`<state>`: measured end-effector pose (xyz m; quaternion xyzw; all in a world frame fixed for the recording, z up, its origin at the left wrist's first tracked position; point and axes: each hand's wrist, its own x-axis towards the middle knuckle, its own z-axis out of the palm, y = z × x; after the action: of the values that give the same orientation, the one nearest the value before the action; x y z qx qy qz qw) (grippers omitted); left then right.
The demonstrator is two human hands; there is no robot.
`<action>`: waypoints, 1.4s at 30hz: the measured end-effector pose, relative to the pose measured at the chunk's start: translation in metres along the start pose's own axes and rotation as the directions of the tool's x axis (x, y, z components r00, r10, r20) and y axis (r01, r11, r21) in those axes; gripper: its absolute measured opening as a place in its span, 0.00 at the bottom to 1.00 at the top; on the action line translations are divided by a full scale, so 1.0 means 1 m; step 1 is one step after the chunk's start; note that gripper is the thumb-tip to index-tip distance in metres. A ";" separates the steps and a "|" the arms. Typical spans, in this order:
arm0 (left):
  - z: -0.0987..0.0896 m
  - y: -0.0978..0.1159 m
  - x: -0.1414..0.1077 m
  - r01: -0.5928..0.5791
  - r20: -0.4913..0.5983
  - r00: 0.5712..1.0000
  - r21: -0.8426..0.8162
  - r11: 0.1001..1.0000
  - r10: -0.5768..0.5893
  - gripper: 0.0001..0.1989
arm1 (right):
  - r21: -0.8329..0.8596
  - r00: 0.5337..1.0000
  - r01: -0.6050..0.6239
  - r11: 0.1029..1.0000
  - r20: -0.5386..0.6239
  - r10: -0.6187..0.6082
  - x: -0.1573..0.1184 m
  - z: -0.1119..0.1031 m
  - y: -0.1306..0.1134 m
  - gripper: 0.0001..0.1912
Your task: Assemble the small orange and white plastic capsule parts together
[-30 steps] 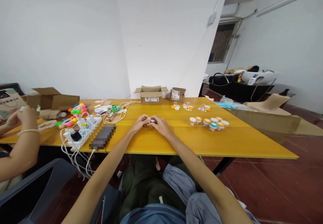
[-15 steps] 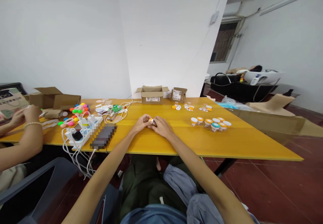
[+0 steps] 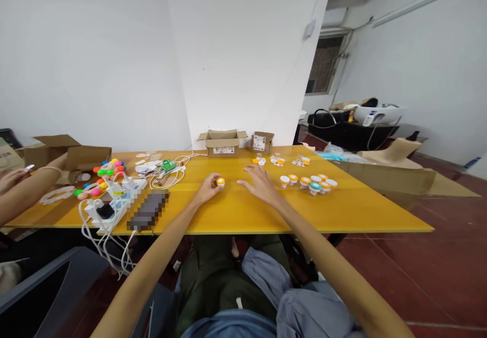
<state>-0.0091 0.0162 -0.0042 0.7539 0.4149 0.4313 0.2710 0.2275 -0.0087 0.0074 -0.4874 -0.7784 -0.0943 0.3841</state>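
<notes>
Between the thumb and fingers of my left hand [image 3: 208,188] is a small lidded container [image 3: 220,181], its round orange-rimmed white top facing up. My right hand [image 3: 261,181] is off to the right above the table, fingers spread, with nothing in it. Beyond it lie loose orange and white parts [image 3: 279,161] in small heaps, with clear pieces among them. To its right stands a group of similar lidded containers [image 3: 315,186] with clear lower parts; the tops are orange, white and one teal.
Two cardboard boxes, one open [image 3: 222,143] and one smaller [image 3: 262,142], stand against the wall. At left are a power strip [image 3: 114,203] with cables, a blurred-out phone [image 3: 148,210], colourful balls [image 3: 109,169] and another person's hand [image 3: 11,179].
My right hand has let go of the container, moved right and spread its fingers. My left hand still holds the container, now with its top showing. The whole view has shifted slightly.
</notes>
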 end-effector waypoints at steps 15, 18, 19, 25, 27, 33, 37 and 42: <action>0.091 0.034 0.029 -0.039 0.328 0.944 -0.026 0.999 0.046 0.19 | 0.348 0.709 -0.618 0.705 -0.140 0.691 -0.065 -0.112 0.169 0.29; 0.131 0.050 0.035 -0.028 0.333 0.942 -0.019 0.999 0.033 0.26 | 0.424 0.717 -0.601 0.677 -0.088 0.691 -0.066 -0.106 0.168 0.30; 0.143 0.055 0.036 -0.017 0.332 0.943 -0.012 1.000 0.020 0.28 | 0.439 0.716 -0.601 0.668 -0.076 0.694 -0.065 -0.104 0.167 0.31; 0.183 0.074 0.036 -0.046 0.167 0.985 0.019 0.999 0.042 0.41 | 0.503 0.732 -0.568 0.652 -0.054 0.679 -0.061 -0.093 0.163 0.27; 0.187 0.077 0.038 -0.068 0.119 0.991 0.045 0.997 0.062 0.48 | 0.516 0.749 -0.540 0.665 -0.066 0.660 -0.059 -0.089 0.161 0.25; 0.197 0.084 0.052 -0.200 0.194 0.965 0.108 0.974 0.176 0.57 | 0.540 0.773 -0.503 0.675 -0.069 0.631 -0.051 -0.079 0.152 0.24; 0.211 0.091 0.057 -0.269 0.232 0.945 0.147 0.952 0.231 0.57 | 0.529 0.792 -0.478 0.701 -0.086 0.605 -0.046 -0.072 0.146 0.24; 0.223 0.092 0.058 -0.262 0.218 0.951 0.197 0.945 0.219 0.58 | 0.586 0.802 -0.435 0.684 -0.093 0.590 -0.039 -0.061 0.135 0.28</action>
<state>0.2390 0.0079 -0.0164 0.8630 0.3368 0.3365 0.1688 0.3796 0.0012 -0.0081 -0.5416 -0.5414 0.1733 0.6193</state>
